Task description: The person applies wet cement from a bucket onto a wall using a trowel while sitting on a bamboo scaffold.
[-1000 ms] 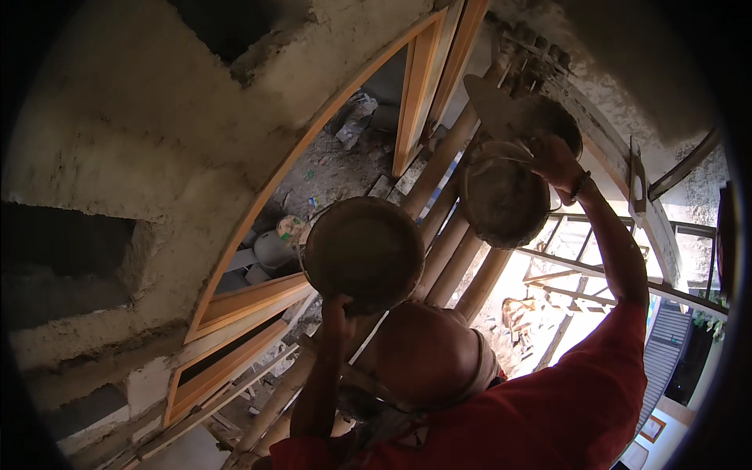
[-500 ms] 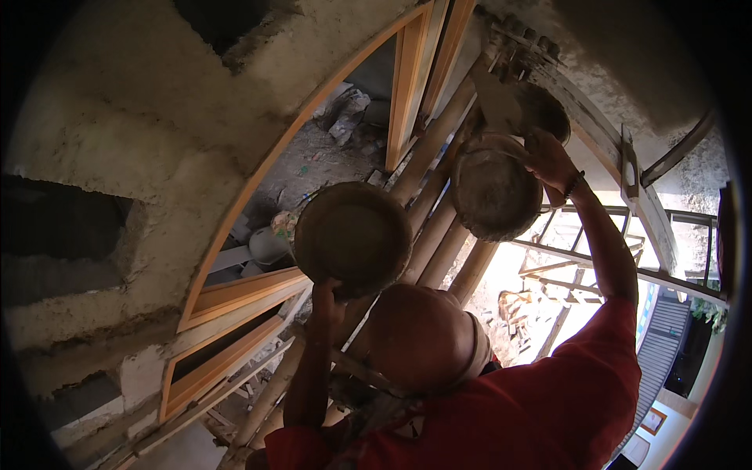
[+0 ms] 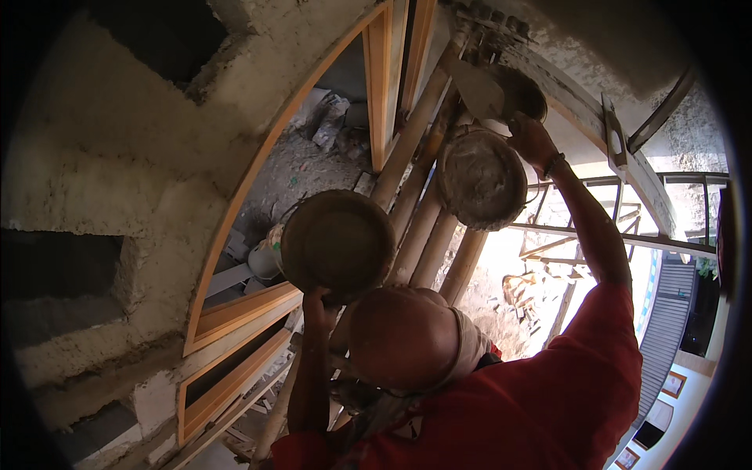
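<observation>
My left hand [image 3: 317, 307] grips the near edge of a round, shallow, dark bowl [image 3: 338, 244], its thumb and fingers closed on the rim. My right arm reaches far forward, and my right hand [image 3: 533, 142] is closed on a trowel, its handle mostly hidden by the fingers. The flat grey trowel blade [image 3: 478, 90] points away to the upper left. Below the blade stands a bucket [image 3: 482, 180] with rough grey mortar-like stuff inside. A second dark bucket [image 3: 523, 92] sits just beyond the hand, partly behind the blade.
Round wooden poles [image 3: 407, 204] run side by side under the buckets. At left is a rough plastered wall [image 3: 117, 172] with dark openings, and an arched wooden frame [image 3: 254, 168]. Rubble [image 3: 333, 121] lies beyond the frame. A curved beam [image 3: 576, 98] crosses at the upper right.
The whole view has shifted a little. My right hand has lifted slightly from the nearer bucket's rim, and the trowel blade has turned. My left hand still holds the bowl.
</observation>
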Available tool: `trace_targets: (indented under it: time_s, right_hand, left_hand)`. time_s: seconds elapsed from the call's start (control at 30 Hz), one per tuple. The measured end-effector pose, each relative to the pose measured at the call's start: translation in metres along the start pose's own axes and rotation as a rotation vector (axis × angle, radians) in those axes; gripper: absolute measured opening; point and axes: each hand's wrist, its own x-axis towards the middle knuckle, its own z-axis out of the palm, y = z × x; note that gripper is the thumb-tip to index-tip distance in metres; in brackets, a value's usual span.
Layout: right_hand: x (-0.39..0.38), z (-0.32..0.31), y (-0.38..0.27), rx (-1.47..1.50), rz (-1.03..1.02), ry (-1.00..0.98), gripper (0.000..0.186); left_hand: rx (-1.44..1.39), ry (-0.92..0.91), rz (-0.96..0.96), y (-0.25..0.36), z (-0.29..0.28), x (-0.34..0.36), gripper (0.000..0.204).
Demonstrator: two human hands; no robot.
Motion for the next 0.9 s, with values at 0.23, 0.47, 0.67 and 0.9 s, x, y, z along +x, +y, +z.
trace_targets:
  time_s: [0.23, 0.47, 0.67, 0.9]
  right_hand:
    - [-0.018, -0.024, 0.038, -0.105, 0.227, 0.171, 0.039]
    - [-0.117, -0.091, -0.033, -0.012, 0.078, -0.363, 0.021]
    - [-0.207, -0.069, -0.034, 0.389, 0.169, -0.634, 0.022]
    - [-0.210, -0.009, -0.027, -0.139, 0.057, -0.979, 0.020]
  left_hand:
    - [0.196, -0.092, 0.101, -0.003, -0.008, 0.001, 0.034]
    - [0.954, -0.164, 0.627, -0.031, -0.051, 0.042, 0.038]
    - [1.109, -0.326, 1.152, -0.028, -0.025, 0.036, 0.036]
    - [1.094, -0.411, 1.013, -0.016, -0.016, 0.025, 0.038]
